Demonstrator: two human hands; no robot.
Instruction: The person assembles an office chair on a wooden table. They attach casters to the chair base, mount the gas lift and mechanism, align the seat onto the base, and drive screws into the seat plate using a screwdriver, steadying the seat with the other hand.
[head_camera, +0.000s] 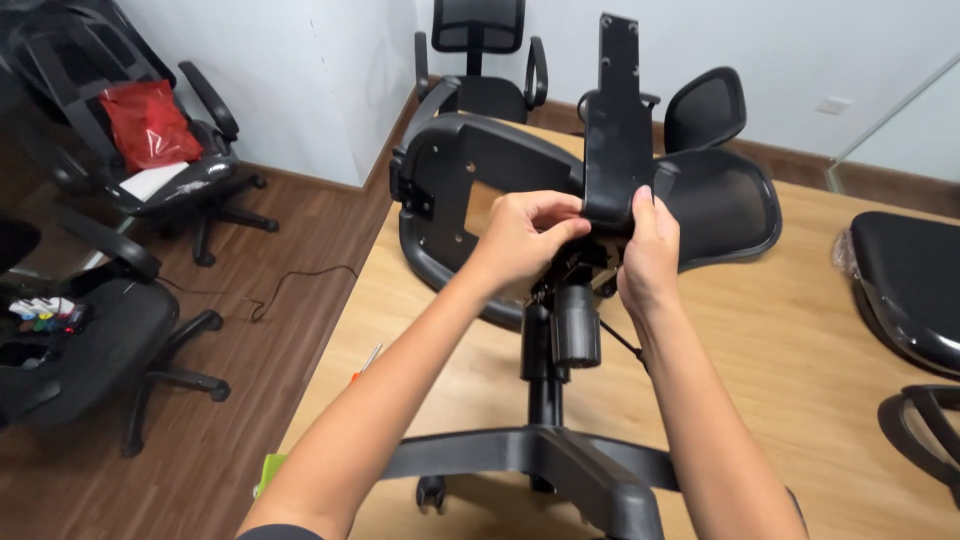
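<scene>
1. The left hand (525, 238) is in the centre of the frame. Its fingers (560, 212) are curled and pinching the lower left edge of the black bracket (617, 120).
2. The right hand (650, 250) is just beside it. Its fingers are pressed together around the lower right edge of the same bracket, with the thumb pointing up.
3. The bracket stands upright in the upper centre of the frame, above the chair mechanism (575, 320).
4. The mechanism sits on a gas column (545, 385), which goes down to the star base (560, 465) at the bottom centre.
5. The seat pan (455, 160) lies behind the left hand, on the wooden surface (800, 350).
6. A mesh part (725, 200) lies to the right of the bracket.
7. Office chairs stand on the floor (290, 330) at the left; one carries a red bag (148, 122).
</scene>
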